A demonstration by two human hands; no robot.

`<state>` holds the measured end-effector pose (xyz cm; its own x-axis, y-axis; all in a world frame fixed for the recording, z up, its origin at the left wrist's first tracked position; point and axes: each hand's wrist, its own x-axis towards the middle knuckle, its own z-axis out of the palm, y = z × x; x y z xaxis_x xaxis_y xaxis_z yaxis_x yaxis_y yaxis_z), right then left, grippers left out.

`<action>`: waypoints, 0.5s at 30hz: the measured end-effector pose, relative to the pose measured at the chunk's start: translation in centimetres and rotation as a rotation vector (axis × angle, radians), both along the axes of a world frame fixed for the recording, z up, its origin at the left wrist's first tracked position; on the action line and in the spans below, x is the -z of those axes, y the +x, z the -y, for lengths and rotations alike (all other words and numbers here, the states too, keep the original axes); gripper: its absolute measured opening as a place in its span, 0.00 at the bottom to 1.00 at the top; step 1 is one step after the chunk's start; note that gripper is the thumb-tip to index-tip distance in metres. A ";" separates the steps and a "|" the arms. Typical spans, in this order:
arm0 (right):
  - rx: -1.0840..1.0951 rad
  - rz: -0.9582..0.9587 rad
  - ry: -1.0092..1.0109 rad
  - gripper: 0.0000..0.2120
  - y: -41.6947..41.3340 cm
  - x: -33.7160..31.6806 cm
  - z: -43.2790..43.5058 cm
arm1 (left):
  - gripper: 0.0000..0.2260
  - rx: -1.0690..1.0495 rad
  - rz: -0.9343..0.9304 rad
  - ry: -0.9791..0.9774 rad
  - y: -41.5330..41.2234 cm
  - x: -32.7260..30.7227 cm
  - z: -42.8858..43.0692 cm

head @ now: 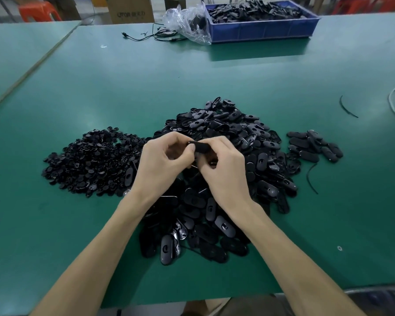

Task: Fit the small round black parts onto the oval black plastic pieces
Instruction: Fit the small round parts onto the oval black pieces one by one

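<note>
Over green table [283,87], left grip [160,163] and right grip [224,169] pinch one oval piece [202,148], largely hidden.

Cardboard box [129,10]: dark print, not legible.

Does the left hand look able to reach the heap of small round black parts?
Probably not at once: the left hand and right hand both pinch an oval black plastic piece. The heap of small round black parts lies close beside it, nothing between.

Both hands, left hand [162,159] and right hand [221,169], pinch one oval piece [200,147].
</note>
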<state>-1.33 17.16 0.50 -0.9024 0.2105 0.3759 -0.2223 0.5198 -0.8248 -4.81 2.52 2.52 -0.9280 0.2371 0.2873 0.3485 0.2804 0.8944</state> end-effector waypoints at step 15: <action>-0.079 0.021 -0.160 0.12 0.0 -0.5 0.2 | 0.06 -0.017 0.204 0.165 -0.7 0.7 0.7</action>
<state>-1.38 16.96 1.00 -0.9260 0.1941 0.3238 -0.2388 0.3633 -0.9005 -5.49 1.80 1.87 -0.9742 0.1865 0.1274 0.1528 0.1289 0.9798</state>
